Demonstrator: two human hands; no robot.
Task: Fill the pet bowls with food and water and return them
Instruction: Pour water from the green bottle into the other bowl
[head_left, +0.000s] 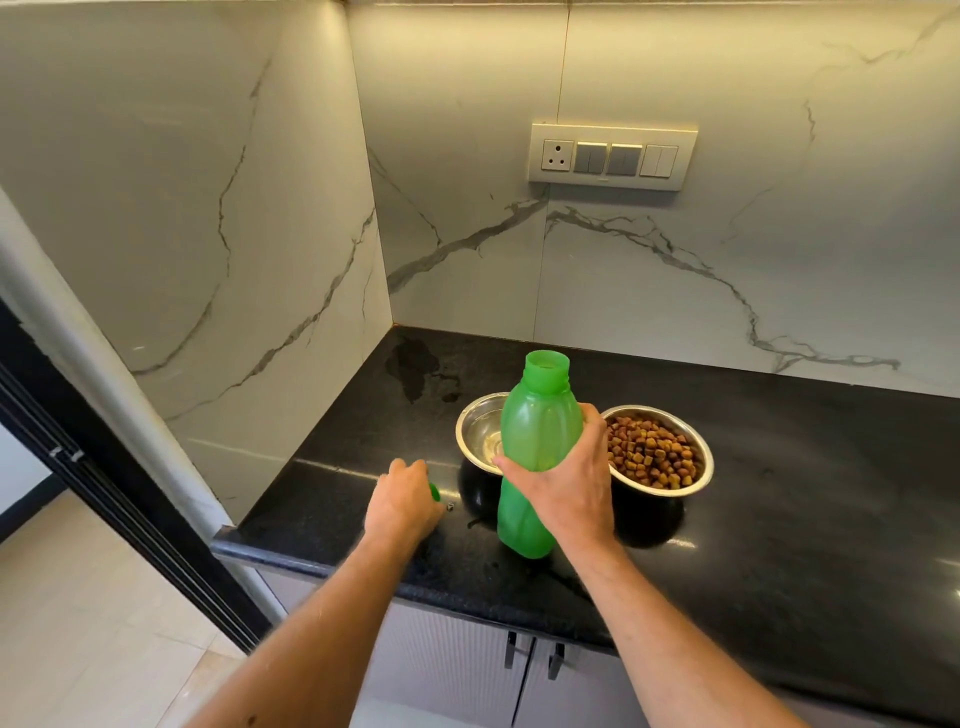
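Food bowl (657, 451) is filled; water bowl (480, 434) looks nearly empty. Right grip (563, 486) wraps the uncapped bottle (537, 441); left grip (405, 499) pinches the cap (434, 491) near the counter's (779, 519) front edge. Returning remains.

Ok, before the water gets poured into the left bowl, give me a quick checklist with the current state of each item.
1. Cap off the green bottle: ok, the mouth is open.
2. Grip on the bottle: ok, the right hand wraps its middle and holds it upright.
3. Cap secured: ok, the left hand holds something green at the counter, probably the cap.
4. Left steel bowl in place: ok, right behind the bottle on the black counter; water level cannot tell.
5. Kibble bowl: ok, already filled, beside the left bowl.
6. Dry counter: not ok, a wet patch sits near the corner.
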